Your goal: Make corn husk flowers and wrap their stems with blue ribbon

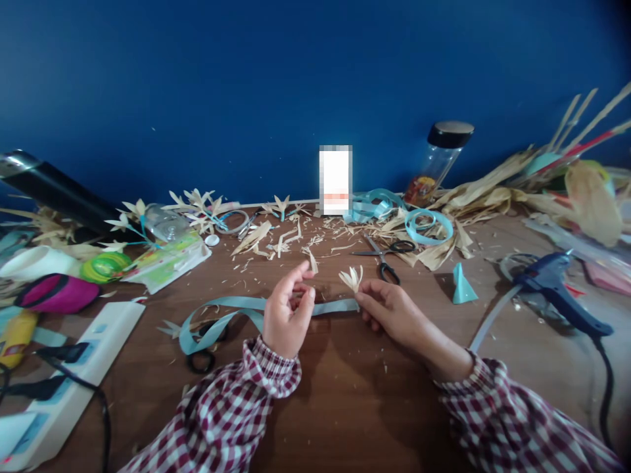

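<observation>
My left hand [287,315] is closed in a pinch on a light blue ribbon [231,314] that loops away to the left over the wooden table [345,394]. My right hand [389,314] is closed too, pinching the ribbon's right end together with a small pale husk flower [351,278] that sticks up above the fingers. The ribbon runs taut between both hands. Under the ribbon loop lie black-handled scissors [202,358], partly hidden.
A second pair of scissors [385,255] lies behind my right hand, with a small blue cone [462,285] and a blue glue gun [555,284] to the right. Husk scraps, ribbon rolls [428,223] and a jar [438,161] line the back. A power strip [73,368] sits left.
</observation>
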Demonstrator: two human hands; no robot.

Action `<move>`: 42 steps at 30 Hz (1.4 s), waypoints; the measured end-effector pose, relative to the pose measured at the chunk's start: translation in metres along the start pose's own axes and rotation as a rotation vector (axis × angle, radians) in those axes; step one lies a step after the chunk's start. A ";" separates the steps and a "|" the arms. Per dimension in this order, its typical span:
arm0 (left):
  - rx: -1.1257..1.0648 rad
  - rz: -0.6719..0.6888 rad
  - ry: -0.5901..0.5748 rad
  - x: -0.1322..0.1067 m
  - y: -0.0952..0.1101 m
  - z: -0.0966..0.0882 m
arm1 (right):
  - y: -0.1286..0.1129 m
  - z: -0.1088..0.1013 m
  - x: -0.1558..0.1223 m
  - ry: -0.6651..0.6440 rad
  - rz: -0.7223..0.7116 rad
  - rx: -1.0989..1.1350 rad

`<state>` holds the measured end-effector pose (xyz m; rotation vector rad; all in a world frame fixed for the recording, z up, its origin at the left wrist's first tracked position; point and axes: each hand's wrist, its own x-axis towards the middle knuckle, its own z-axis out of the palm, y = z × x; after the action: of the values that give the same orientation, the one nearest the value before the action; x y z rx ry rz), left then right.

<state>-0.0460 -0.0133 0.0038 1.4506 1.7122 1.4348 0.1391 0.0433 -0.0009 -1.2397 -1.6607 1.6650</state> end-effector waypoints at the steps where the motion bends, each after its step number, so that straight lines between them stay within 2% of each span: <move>1: 0.028 0.033 -0.005 0.000 0.000 0.000 | 0.000 0.000 0.000 0.000 -0.001 0.001; 4: 0.151 0.131 -0.033 -0.002 0.000 0.000 | 0.000 0.000 0.000 0.003 -0.014 -0.005; 10: 0.389 0.221 -0.330 -0.005 -0.006 0.004 | -0.002 0.000 -0.001 0.000 -0.024 -0.051; 12: 0.416 0.222 -0.377 -0.005 -0.007 0.006 | -0.002 0.000 -0.001 -0.009 -0.026 -0.060; 18: 0.395 0.188 -0.371 -0.006 -0.005 0.007 | -0.002 0.001 -0.001 -0.083 -0.001 0.009; 30: 0.312 0.148 -0.342 -0.008 0.000 0.008 | -0.002 0.001 0.000 -0.126 0.057 0.080; 42: 0.102 -0.091 -0.351 -0.012 0.007 0.011 | -0.007 0.004 -0.003 -0.198 0.038 0.100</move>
<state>-0.0296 -0.0208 0.0031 1.5493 1.6217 0.9891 0.1355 0.0395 0.0064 -1.0952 -1.6512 1.9229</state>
